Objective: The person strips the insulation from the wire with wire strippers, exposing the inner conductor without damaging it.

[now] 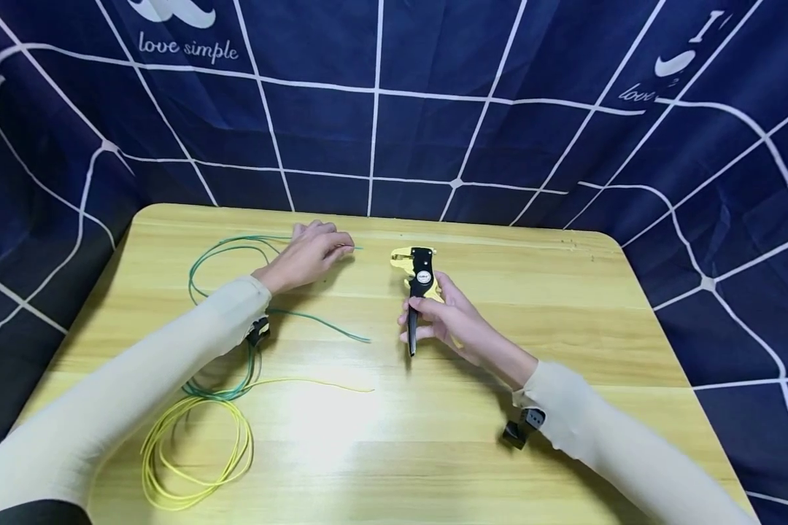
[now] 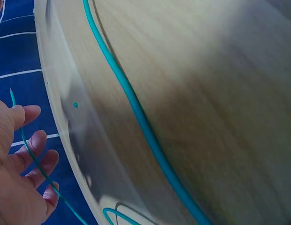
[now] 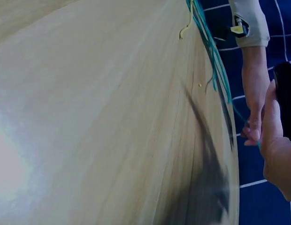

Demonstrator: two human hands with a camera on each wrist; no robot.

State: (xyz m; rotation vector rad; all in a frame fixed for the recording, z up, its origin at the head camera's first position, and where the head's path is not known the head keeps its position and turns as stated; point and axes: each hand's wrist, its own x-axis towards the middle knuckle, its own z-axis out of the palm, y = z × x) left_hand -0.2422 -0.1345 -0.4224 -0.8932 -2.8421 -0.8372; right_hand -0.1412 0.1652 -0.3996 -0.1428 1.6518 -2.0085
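Observation:
A green wire runs across the fingers of my left hand, pinched near its end between thumb and forefinger. Its short tip pokes out past the fingers in the left wrist view, thin and pale at the very end. My right hand grips a yellow and black wire stripper by its handles, head pointing away and toward the left hand. A gap separates the stripper's nose from the wire tip. In the right wrist view, only a black handle shows beside the right hand.
Loops of green wire lie under and around the left forearm, one loose end reaching toward the table's middle. A coil of yellow wire sits nearer me. A tiny green scrap lies on the wooden table; dark blue cloth surrounds it.

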